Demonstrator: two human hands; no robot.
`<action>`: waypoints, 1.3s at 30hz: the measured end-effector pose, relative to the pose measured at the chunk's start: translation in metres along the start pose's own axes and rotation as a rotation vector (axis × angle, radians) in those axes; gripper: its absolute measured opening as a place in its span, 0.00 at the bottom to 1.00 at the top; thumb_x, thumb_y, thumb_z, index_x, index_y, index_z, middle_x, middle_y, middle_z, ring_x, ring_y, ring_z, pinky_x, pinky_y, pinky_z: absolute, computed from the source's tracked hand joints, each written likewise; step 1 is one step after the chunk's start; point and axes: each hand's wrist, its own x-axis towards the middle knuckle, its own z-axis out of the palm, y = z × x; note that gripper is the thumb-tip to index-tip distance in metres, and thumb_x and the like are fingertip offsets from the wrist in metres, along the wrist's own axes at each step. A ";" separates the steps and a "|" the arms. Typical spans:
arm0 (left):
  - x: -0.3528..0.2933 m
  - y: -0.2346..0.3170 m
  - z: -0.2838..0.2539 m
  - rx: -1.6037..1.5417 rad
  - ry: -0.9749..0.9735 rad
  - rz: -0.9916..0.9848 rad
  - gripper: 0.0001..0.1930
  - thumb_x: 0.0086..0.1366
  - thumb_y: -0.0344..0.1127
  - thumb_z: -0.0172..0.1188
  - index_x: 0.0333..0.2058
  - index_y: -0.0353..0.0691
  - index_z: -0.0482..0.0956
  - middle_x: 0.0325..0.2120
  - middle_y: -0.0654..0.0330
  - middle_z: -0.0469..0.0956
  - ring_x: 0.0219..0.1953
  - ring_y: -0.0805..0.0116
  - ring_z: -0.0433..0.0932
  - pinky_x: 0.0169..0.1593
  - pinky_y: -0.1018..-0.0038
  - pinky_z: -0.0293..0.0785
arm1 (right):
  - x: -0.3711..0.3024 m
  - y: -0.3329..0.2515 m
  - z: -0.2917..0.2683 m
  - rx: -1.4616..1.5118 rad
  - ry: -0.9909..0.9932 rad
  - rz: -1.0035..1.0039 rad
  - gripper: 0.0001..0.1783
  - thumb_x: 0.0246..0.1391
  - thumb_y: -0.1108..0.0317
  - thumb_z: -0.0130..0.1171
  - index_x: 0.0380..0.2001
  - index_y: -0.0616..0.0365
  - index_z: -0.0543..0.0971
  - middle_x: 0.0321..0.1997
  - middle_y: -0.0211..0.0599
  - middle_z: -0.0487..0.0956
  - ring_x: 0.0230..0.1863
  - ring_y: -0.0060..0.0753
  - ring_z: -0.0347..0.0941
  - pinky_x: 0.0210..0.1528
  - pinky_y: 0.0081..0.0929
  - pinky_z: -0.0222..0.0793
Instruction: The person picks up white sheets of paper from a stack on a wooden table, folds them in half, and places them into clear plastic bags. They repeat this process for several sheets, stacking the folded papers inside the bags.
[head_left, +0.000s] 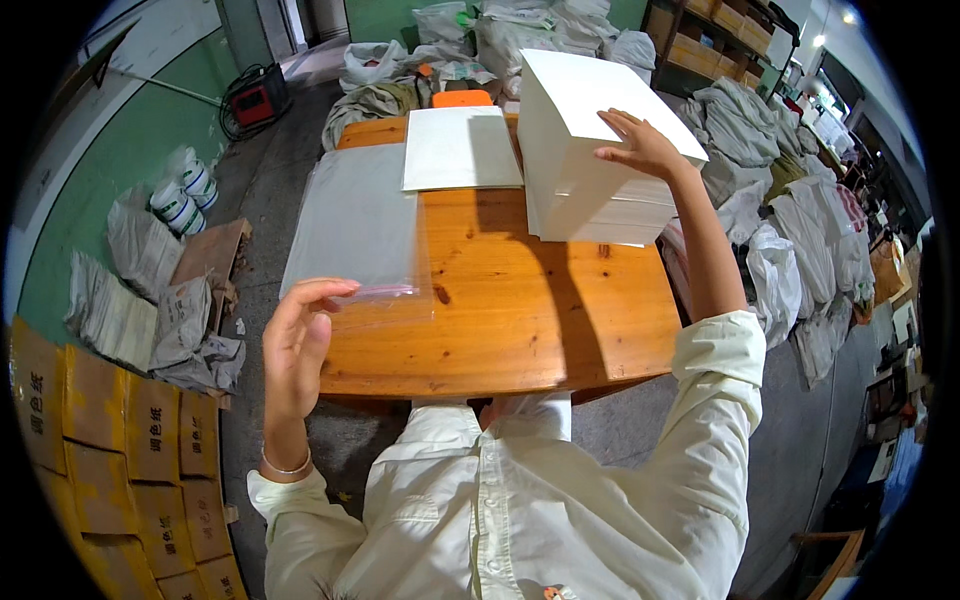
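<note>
A tall stack of white paper stands at the far right of the wooden table. My right hand rests on its top near the front edge, fingers spread. To the left lies a pile of clear plastic bags, whose near edge carries a pinkish strip. By that near edge is my left hand, its fingers stretched out and the thumb apart, with nothing seen between them. Whether its fingertips touch the bags I cannot tell. Between bags and stack, a lower pile of white sheets sits at the back.
The wooden table has its front edge close to my body. An orange object shows behind it. Cardboard boxes are piled at the lower left. Filled sacks crowd the right side, and white buckets stand at the left.
</note>
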 end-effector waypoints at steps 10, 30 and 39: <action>0.002 -0.017 0.011 -0.113 -0.077 -0.212 0.12 0.65 0.32 0.48 0.43 0.32 0.73 0.41 0.57 0.75 0.45 0.71 0.71 0.50 0.75 0.64 | 0.019 0.026 0.010 0.062 -0.048 0.032 0.48 0.36 0.28 0.56 0.59 0.42 0.65 0.62 0.45 0.63 0.65 0.47 0.56 0.64 0.40 0.54; -0.022 -0.035 -0.011 -0.142 -0.007 -0.276 0.13 0.66 0.35 0.48 0.42 0.30 0.72 0.36 0.55 0.77 0.39 0.69 0.75 0.46 0.75 0.68 | 0.022 0.046 0.011 0.341 -0.113 0.118 0.49 0.34 0.23 0.52 0.59 0.37 0.66 0.65 0.42 0.59 0.64 0.50 0.56 0.63 0.47 0.54; -0.028 -0.041 -0.015 -0.157 -0.031 -0.308 0.13 0.66 0.34 0.47 0.42 0.30 0.72 0.35 0.54 0.77 0.39 0.69 0.75 0.45 0.74 0.68 | 0.025 0.050 0.012 0.394 -0.119 0.087 0.47 0.35 0.25 0.54 0.58 0.38 0.67 0.64 0.42 0.61 0.63 0.53 0.58 0.63 0.48 0.55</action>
